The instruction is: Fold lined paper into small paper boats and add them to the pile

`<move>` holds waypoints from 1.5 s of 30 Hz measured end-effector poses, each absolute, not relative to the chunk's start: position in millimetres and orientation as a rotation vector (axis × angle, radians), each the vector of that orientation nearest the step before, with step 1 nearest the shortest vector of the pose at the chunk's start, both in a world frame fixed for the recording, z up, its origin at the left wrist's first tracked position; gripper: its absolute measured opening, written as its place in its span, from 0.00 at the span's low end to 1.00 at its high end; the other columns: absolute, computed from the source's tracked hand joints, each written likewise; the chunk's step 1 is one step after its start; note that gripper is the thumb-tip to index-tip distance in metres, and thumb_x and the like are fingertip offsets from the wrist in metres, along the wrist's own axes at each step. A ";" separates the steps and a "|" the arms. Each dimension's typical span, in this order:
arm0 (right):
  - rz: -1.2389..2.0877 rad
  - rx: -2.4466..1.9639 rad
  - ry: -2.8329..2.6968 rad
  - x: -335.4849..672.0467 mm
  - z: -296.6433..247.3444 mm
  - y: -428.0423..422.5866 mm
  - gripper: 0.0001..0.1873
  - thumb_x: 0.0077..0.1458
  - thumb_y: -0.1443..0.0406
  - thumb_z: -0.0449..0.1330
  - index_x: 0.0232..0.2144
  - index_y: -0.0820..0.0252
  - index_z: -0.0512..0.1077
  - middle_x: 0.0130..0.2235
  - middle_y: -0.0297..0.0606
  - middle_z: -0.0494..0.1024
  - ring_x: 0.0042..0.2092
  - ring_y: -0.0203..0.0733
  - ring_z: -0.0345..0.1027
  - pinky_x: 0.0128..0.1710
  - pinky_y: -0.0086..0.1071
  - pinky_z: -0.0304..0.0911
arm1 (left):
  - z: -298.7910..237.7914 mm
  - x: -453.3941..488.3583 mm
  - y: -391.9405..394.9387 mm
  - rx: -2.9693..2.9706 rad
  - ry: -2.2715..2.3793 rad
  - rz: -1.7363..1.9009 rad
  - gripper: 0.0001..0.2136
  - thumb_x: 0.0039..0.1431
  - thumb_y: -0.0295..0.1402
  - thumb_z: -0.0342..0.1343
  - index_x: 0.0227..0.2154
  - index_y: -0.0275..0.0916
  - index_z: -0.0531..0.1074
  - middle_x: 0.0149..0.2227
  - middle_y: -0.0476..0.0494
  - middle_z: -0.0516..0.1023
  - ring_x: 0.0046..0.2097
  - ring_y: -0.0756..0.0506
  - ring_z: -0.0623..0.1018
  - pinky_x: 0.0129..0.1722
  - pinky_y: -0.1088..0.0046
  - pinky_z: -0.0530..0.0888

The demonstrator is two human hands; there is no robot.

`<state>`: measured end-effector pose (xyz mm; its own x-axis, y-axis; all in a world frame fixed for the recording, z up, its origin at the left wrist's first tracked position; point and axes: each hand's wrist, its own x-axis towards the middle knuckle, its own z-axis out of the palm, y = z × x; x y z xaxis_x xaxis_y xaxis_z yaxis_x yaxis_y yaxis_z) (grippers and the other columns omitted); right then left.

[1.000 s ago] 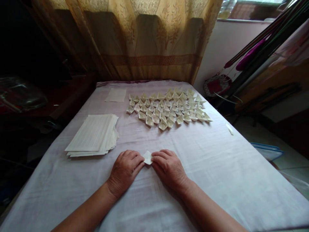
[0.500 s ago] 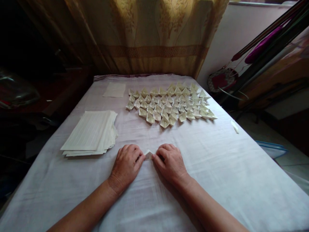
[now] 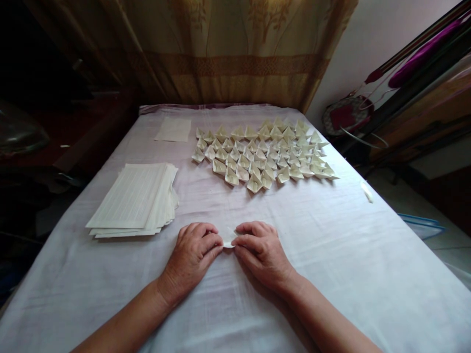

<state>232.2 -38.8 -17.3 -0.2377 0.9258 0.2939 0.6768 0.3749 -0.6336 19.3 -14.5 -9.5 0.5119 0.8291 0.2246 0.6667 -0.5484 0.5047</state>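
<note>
Between my two hands is a small piece of folded pale paper (image 3: 228, 243), low over the cloth and partly hidden by my fingers. My left hand (image 3: 194, 251) pinches its left end between thumb and fingers. At the right end, my right hand (image 3: 260, 250) has the paper gripped the same way. Beyond my hands stand several rows of small folded paper boats (image 3: 253, 182), close together. A stack of lined paper sheets (image 3: 127, 196) lies to the left of my left hand.
A white cloth (image 3: 206, 304) covers the table. One single paper sheet (image 3: 173, 130) lies at the far left, and a small white scrap (image 3: 367, 192) near the right edge. A patterned curtain (image 3: 221, 73) hangs behind the table; a bag (image 3: 348, 115) is at the right.
The folded paper has gone from an upright triangle to a tilted, narrow shape between my fingers. My fingers have curled further round its ends. The view has shifted slightly.
</note>
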 end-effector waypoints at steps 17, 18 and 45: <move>0.451 -1.658 -1.881 217.7 -9.1 -30.4 0.10 0.54 0.66 0.62 0.22 0.57 0.71 0.35 0.36 0.77 0.41 0.44 0.67 0.44 0.39 0.53 | -3.7 32.6 -13.5 2.379 1.414 0.630 0.06 0.62 0.30 0.54 0.29 0.41 0.70 0.39 0.46 0.75 0.44 0.43 0.73 0.45 0.63 0.68; 0.449 -1.670 -1.883 217.2 -8.7 -29.8 0.10 0.54 0.66 0.63 0.22 0.57 0.71 0.34 0.36 0.77 0.40 0.44 0.67 0.43 0.39 0.53 | -3.6 33.4 -13.3 2.389 1.420 0.626 0.06 0.62 0.30 0.54 0.29 0.40 0.69 0.39 0.46 0.75 0.43 0.43 0.73 0.45 0.63 0.68; 0.442 -1.722 -1.854 215.4 -11.3 -29.7 0.06 0.52 0.67 0.64 0.26 0.57 0.71 0.33 0.34 0.75 0.39 0.43 0.65 0.42 0.38 0.51 | -6.3 36.2 -11.8 2.394 1.518 0.510 0.04 0.61 0.30 0.56 0.31 0.41 0.67 0.40 0.46 0.73 0.43 0.41 0.71 0.44 0.62 0.67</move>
